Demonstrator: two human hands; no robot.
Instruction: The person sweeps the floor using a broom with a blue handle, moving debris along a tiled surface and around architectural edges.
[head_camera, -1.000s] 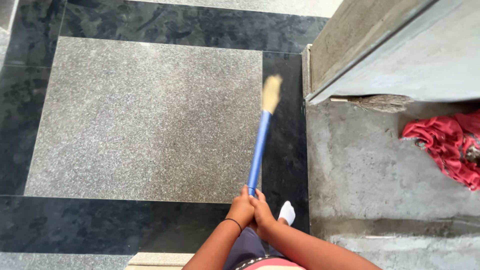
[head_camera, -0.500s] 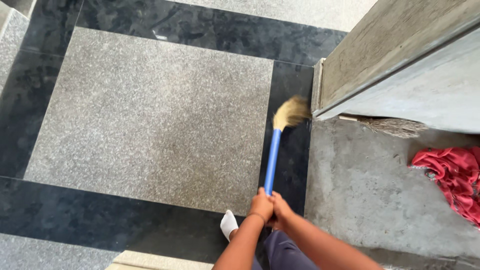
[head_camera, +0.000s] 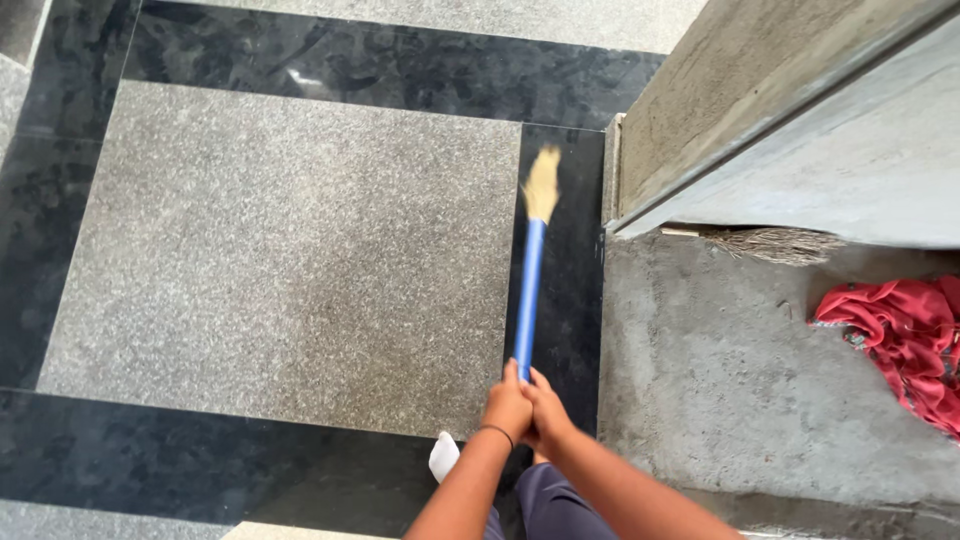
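So the broom (head_camera: 530, 270) has swung again; half a second back its bristles were fanned out right against the foot of the wall (head_camera: 700, 110), and now they've pulled off it and bunched into a narrow tuft, sitting on the black strip (head_camera: 570, 330) just left of the wall's corner; a second back they were in about this same spot, so it reads to me like a back-and-forth stroke along that strip, with the pass into the corner done and the head drawn away from it; the camera has also shifted a bit, more of the grey slab (head_camera: 280, 250) shows out to the left of the wall than before.

Grip: both hands are closed round the bottom end of the blue handle, stacked tight together; left hand (head_camera: 508, 408) sits on the side away from the wall, with a thin dark band on the wrist; right hand (head_camera: 545, 418) is pressed up against it on the wall side, fingers wrapped; no gap between the two that I can see, and nothing else in either hand.

The handle runs nearly straight from the hands toward the wall's near corner, bristles touching or just skimming the floor; can't tell which.

Other stuff: a second, brown brush (head_camera: 780, 243) pokes out from under the wall's ledge; a red cloth (head_camera: 900, 330) lies crumpled on the rough concrete (head_camera: 720, 400) below the wall; a white-socked foot (head_camera: 443, 455) shows just under the hands.
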